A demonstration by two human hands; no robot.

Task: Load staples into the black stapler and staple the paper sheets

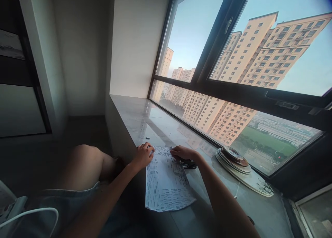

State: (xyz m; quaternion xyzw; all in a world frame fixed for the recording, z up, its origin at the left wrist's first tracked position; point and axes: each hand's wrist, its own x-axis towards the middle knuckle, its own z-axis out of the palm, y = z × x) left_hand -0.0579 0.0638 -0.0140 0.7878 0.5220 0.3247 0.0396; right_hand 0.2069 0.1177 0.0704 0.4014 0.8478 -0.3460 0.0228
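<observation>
A white sheet of paper [166, 182] covered in short dark dashes lies on the grey stone sill, its near end hanging toward the edge and its lower right corner bent up. At its far left corner, my left hand [144, 155] has curled fingers closed on the paper's edge. My right hand [184, 153] pinches the far right corner, palm down, with its fingertips partly hidden. Just under my right hand and beside the paper is a black object [189, 164], mostly covered, whose kind I cannot make out. Beyond the sheet rests a tiny dark-and-white piece [147, 138].
A stack of round plates or discs [233, 160] stands on the sill [135, 119] at the right, by the window [197, 93]. An oval board [261, 186] with a branch pattern lies under it. My bare knee [85, 162] is left of the sill. A white cable [33, 210] loops at lower left.
</observation>
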